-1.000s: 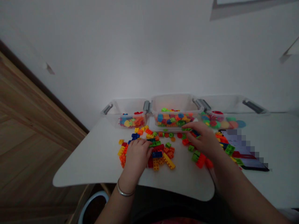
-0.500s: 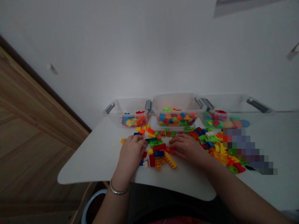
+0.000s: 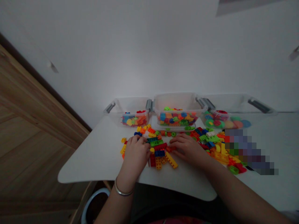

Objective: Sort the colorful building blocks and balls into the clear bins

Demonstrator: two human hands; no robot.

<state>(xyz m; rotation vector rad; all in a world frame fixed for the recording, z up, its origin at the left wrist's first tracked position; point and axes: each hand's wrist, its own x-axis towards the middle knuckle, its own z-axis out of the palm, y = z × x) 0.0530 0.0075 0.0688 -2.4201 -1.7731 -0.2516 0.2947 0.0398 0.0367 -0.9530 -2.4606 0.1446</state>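
Two hands rest among loose multicoloured plastic bricks [image 3: 159, 163]: the left hand [image 3: 135, 154] curled, hold unclear; the right hand [image 3: 187, 150] half-open beside a small red brick [image 3: 170, 149]; clear plastic bins [image 3: 177, 101] at 12 o'clock hold more.

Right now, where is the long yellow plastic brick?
In the head view, the long yellow plastic brick lies on the white table, just left of the right hand, beside orange bricks.

Your bricks [image 3: 160, 153] were red, yellow, blue, green and orange; your bangle [image 3: 123, 193] was silver; the table [image 3: 93, 165] was white.
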